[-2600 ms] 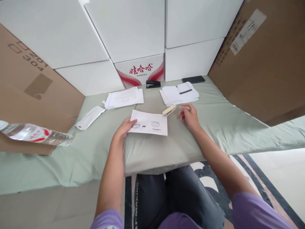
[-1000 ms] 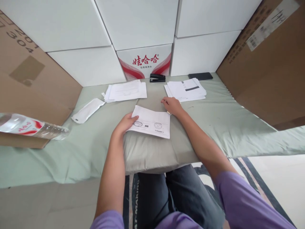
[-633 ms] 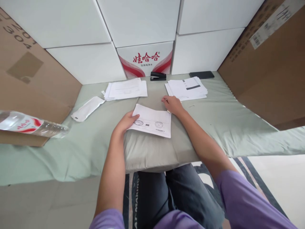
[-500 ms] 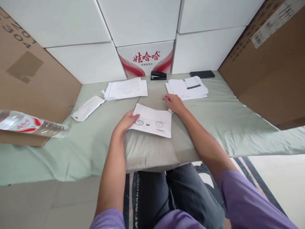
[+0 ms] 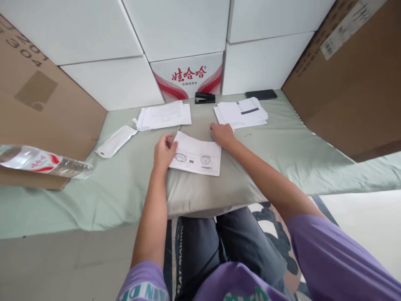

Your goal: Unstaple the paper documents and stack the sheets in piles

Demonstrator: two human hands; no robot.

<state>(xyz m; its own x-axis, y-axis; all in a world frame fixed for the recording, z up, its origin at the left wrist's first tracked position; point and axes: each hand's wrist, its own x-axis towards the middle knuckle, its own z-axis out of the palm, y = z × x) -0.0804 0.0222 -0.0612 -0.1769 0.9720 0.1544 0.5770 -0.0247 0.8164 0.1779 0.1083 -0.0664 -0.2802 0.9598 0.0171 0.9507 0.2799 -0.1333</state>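
A folded white sheaf of paper (image 5: 197,152) with round and oval stamps lies before me on the green cloth. At its left edge is my left hand (image 5: 164,151), its fingers loosely bent and the thumb by the paper's edge. Beyond the sheaf's upper right corner, my right hand (image 5: 222,134) rests with fingers curled together; what they hold, if anything, is hidden. A small white bit shows by its wrist. Just past that hand sits a stack of white papers (image 5: 242,113). Another paper stack (image 5: 164,116) lies to the back left.
A black stapler (image 5: 205,98) stands at the back before white boxes (image 5: 188,77). Right of it lies a dark phone (image 5: 261,95). On the left are a flat white packet (image 5: 116,142) and a water bottle (image 5: 46,161). Brown cartons (image 5: 354,83) flank both sides.
The stamped sheaf now lies flatter on the cloth. My left hand has loosened from its edge, the thumb sliding off the top. My right hand has shifted slightly, fingers still curled.
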